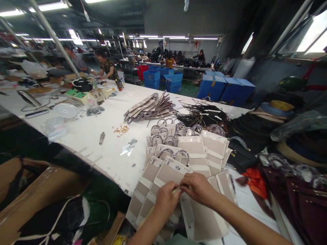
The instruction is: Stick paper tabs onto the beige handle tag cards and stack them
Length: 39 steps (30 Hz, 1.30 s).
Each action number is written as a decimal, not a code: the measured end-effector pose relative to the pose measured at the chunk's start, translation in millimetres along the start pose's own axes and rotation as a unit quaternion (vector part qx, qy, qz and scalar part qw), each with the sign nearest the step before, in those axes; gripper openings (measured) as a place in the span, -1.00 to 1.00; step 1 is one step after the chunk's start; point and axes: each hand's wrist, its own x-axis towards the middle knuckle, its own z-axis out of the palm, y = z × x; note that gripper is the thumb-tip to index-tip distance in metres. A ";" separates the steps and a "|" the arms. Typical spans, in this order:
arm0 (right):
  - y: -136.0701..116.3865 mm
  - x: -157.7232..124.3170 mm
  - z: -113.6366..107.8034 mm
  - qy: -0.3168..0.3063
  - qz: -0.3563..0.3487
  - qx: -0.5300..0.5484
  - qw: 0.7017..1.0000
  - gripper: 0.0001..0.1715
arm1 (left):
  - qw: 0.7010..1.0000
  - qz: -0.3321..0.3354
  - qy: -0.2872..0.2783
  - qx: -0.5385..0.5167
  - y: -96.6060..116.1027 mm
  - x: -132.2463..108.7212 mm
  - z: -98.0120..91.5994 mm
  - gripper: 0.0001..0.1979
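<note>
My left hand [166,197] and my right hand [198,187] meet over a spread of beige flat bag panels [167,172]. The fingers of both are pinched together, almost touching. Something small and pale shows at the left fingertips, too little of it to name; what the right fingers pinch is hidden. Under my right forearm lies another beige panel [204,221], tilted toward me. Beyond my hands, more beige panels [191,146] overlap in a pile, with plastic-wrapped curved handles [170,140] attached at their tops.
Beige strips with dark handles [150,109] and black straps [201,114] lie farther back on the white table [87,139]. Small gold metal pieces [121,130] and silvery bits [129,147] sit left. A cardboard box [48,190] stands below the left edge; dark red bags [304,190] lie right.
</note>
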 end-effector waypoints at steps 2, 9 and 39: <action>3.3 1.5 2.5 -0.014 0.002 -0.030 0.999 -0.89 | 1.000 0.016 0.006 0.021 -3.1 -1.1 0.6 -0.90; 34.4 8.8 15.3 0.024 0.073 -0.028 0.997 -0.75 | 0.993 0.085 0.001 0.084 -2.4 -8.3 5.8 -0.78; 93.7 25.1 45.9 0.039 0.294 0.017 0.955 -0.69 | 0.978 -0.092 0.176 0.063 -130.5 23.9 -35.7 -0.80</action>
